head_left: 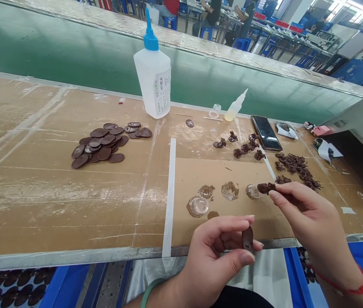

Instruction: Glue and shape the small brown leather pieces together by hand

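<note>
My left hand (pixel 213 252) pinches a flat brown oval piece (pixel 247 239) on edge between thumb and fingers, just over the table's front edge. Between the thumb and fingertips of my right hand (pixel 313 216) is a small dark brown figured piece (pixel 266 188). It is beside a small clear cup (pixel 252 192) and partly overlaps it; I cannot tell whether they touch. Another clear cup (pixel 198 206) stands among wet, shiny patches (pixel 230 191). To the right lies a heap of dark brown figured pieces (pixel 292 164). Farther left is a pile of brown ovals (pixel 104 145).
A large white glue bottle (pixel 154 83) with a blue nozzle stands at the back, near a small dropper bottle (pixel 235 107). A phone (pixel 266 133) lies beyond several small brown assemblies (pixel 245 147). Blue crates (pixel 69 284) sit below the table edge. People sit in the background.
</note>
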Motion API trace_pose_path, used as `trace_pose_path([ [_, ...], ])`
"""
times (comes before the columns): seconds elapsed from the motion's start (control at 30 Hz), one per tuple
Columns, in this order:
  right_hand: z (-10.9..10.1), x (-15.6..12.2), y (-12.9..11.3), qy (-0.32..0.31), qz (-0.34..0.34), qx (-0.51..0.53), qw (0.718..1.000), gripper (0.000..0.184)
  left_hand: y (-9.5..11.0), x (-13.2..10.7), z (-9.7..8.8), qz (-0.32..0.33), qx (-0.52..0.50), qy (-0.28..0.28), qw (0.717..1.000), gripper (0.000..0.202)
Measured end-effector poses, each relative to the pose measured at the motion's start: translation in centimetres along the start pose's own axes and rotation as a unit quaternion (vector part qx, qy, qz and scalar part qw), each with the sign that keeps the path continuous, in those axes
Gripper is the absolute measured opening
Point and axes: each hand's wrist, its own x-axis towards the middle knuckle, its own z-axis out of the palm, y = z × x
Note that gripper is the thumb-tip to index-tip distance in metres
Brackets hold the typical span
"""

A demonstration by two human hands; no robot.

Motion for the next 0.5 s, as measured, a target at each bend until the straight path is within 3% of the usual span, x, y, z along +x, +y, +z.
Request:
trace_pose_path([
  [0.5,0.35,-0.25,0.13,0.011,-0.015,0.006,1.000,0.008,0.18,0.16,0.25,-0.001,0.006,0.005,1.000,0.039],
])
